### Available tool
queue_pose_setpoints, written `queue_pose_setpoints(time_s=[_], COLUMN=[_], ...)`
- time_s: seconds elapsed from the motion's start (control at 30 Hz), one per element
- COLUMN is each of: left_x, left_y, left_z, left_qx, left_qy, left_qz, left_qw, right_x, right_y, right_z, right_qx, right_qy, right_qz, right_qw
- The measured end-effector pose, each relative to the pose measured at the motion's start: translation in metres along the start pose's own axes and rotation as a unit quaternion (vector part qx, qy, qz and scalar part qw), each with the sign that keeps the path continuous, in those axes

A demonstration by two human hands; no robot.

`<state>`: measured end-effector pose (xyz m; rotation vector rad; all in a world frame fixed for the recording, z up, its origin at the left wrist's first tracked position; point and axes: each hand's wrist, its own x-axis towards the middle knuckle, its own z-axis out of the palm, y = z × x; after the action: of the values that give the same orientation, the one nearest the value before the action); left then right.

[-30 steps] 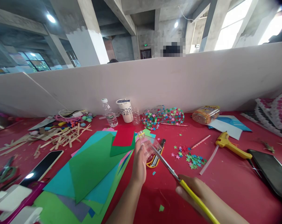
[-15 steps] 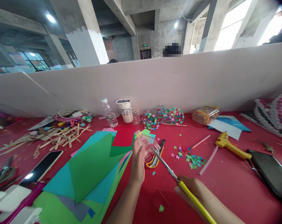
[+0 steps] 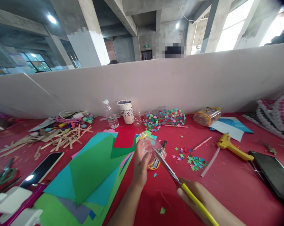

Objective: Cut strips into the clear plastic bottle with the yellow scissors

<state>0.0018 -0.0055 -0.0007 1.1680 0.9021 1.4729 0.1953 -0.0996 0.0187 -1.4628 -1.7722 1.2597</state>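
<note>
In my left hand (image 3: 141, 164) is the clear plastic top part of a bottle (image 3: 153, 146), tilted, with a yellow ring at its neck. My closed right hand (image 3: 193, 194) grips a long tool with a yellow handle (image 3: 198, 204) and a narrow metal front; I cannot tell whether it is a knife or scissors. The metal tip meets or overlaps the clear plastic. Partly hidden behind the plastic, a yellow and black cutter (image 3: 165, 145) lies on the red table.
Coloured paper sheets (image 3: 92, 166) spread to the left, near a phone (image 3: 42, 169) and wooden sticks (image 3: 64, 138). Bottles and a white cup (image 3: 126, 113) stand along the partition (image 3: 142, 84). Star sequins (image 3: 196, 162), a yellow glue gun (image 3: 233, 147) and a black tablet-like object (image 3: 271, 172) lie to the right.
My left hand has turned the clear plastic piece slightly and moved it a little right, now covering more of the cutter. My right hand has barely moved.
</note>
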Motion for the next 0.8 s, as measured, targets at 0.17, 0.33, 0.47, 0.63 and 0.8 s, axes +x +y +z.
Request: queue_pose_setpoints(time_s=[0.17,0.33,0.47,0.63,0.8], left_x=[0.0,0.001,0.002,-0.002,-0.006], left_y=[0.003,0.007,0.009,0.007,0.004], left_z=[0.001,0.002,0.002,0.001,0.002], left_qx=[0.005,0.01,0.02,0.06,0.069], left_qy=[0.007,0.006,0.005,-0.008,-0.025], left_qz=[0.004,0.009,0.021,0.036,0.041], left_qw=[1.0,1.0,1.0,0.998,0.996], right_x=[-0.005,0.003,0.007,0.001,-0.001], right_y=[-0.003,0.0,-0.002,-0.011,-0.013], right_z=[0.003,0.002,0.002,0.002,-0.001], right_qx=[0.024,0.032,0.037,0.054,0.057], right_qy=[0.031,-0.01,-0.032,-0.024,-0.05], right_qz=[0.027,0.035,0.039,0.057,0.07], right_qw=[0.999,0.999,0.998,0.997,0.995])
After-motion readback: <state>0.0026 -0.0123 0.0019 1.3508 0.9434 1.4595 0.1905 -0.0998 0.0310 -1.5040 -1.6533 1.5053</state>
